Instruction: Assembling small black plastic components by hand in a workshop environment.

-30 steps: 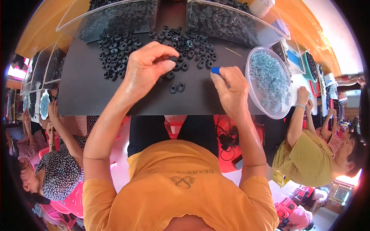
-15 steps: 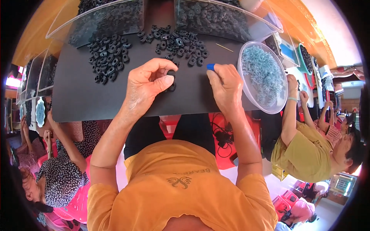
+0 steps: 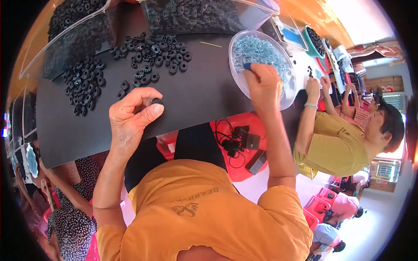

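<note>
Between the thumb and index finger of my left hand [image 3: 133,115] is a small black plastic piece [image 3: 156,101], which looks like part of a cord lock. Just beyond it lie loose black pieces of the same kind [image 3: 159,54], with another heap [image 3: 82,85] further left. My right hand [image 3: 264,85] is curled over the near left side of a round clear bowl [image 3: 237,78] and wears a blue cover on one fingertip. Tiny silvery-blue pieces like coil springs [image 3: 257,48] fill the bowl. Whether my right fingers pinch one is hidden.
Clear bins of black pieces [image 3: 191,19] stand along the far side of the dark table mat [image 3: 196,91]. A thin yellowish stick [image 3: 211,44] lies on the mat. A co-worker in an olive shirt [image 3: 335,143] sits at right, another in a patterned dress [image 3: 72,217] at left.
The view has turned, so the table sits further left. My right hand has moved from beside the bowl to over its springs. My left hand keeps its hold on the black piece.
</note>
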A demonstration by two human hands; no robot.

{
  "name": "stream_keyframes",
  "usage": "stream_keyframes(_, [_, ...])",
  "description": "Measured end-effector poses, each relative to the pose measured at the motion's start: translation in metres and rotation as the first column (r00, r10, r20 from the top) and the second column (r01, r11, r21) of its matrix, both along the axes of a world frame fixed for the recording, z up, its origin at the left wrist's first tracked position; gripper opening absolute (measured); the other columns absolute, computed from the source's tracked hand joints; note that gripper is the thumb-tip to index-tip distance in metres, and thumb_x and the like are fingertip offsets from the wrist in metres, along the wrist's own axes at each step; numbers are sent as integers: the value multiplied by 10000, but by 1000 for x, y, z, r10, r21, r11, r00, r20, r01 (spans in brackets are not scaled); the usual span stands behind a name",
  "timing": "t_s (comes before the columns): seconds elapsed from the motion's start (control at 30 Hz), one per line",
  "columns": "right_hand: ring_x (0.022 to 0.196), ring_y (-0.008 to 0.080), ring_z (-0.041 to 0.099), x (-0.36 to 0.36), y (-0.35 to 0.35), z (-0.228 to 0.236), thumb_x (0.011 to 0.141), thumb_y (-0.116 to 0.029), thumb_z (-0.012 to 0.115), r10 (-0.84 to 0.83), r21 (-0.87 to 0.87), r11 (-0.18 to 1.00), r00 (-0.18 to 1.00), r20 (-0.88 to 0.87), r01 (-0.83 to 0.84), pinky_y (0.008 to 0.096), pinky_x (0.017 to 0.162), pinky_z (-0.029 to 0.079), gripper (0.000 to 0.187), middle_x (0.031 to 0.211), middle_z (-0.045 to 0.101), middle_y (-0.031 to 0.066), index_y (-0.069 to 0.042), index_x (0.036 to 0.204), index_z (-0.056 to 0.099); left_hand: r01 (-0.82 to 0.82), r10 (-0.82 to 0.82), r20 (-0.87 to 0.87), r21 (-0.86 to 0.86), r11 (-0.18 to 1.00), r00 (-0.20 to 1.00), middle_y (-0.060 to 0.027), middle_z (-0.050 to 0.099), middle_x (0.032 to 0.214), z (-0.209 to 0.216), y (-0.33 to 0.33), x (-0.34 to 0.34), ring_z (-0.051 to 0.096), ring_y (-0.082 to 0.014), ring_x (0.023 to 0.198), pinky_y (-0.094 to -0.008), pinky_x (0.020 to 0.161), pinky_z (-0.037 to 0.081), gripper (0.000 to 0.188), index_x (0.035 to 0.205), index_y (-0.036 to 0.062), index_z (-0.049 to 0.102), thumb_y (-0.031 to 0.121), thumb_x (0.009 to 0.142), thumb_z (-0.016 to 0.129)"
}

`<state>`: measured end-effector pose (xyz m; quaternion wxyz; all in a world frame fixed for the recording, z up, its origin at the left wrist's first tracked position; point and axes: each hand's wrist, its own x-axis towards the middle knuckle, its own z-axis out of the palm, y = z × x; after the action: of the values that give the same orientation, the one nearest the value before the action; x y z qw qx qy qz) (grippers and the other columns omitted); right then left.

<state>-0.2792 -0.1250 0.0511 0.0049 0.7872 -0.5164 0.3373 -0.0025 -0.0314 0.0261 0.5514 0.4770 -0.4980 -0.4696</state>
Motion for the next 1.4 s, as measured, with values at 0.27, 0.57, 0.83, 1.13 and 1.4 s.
stream_keyframes(0.27, [792,301,564,-32,-32,-15,696,-117,664,81,151,987,972,-219,-48,397,723,442,173,731,600,109,-33,847,651,68,-52,-125,125,990,991,73,470,721,0,3,-14,418,-15,643,-160,609,360,155,922,8,636,24,786,709])
stream_keyframes(0.57, [780,304,558,-31,-33,-11,693,-134,684,136,170,981,953,-271,-92,404,713,439,193,714,585,109,-18,834,623,99,-82,-128,128,987,988,2,583,717,-6,8,-20,516,-58,617,-180,563,403,203,951,-6,632,88,790,713])
stream_keyframes(0.83, [801,330,558,-33,-28,-7,715,-145,667,60,129,991,972,-227,-31,436,710,443,172,766,606,133,-68,868,655,101,-80,-151,134,986,985,0,583,714,-7,9,-23,517,-58,615,-181,563,407,198,950,-9,634,79,790,712])
stream_keyframes(1.13, [794,300,558,-35,-28,-3,687,-96,680,169,187,975,947,-274,-120,394,717,451,174,736,597,106,-28,843,642,120,-80,-222,171,978,972,29,531,724,-13,15,-30,485,-46,625,-178,560,394,185,947,-12,632,35,786,711])
stream_keyframes(1.4, [815,331,553,-31,-31,-11,710,-115,636,204,161,973,949,-241,-168,442,730,445,116,791,613,129,-46,803,631,107,-84,-209,100,989,974,3,569,744,-21,15,-30,555,-74,648,-191,585,437,213,957,-10,636,74,782,724])
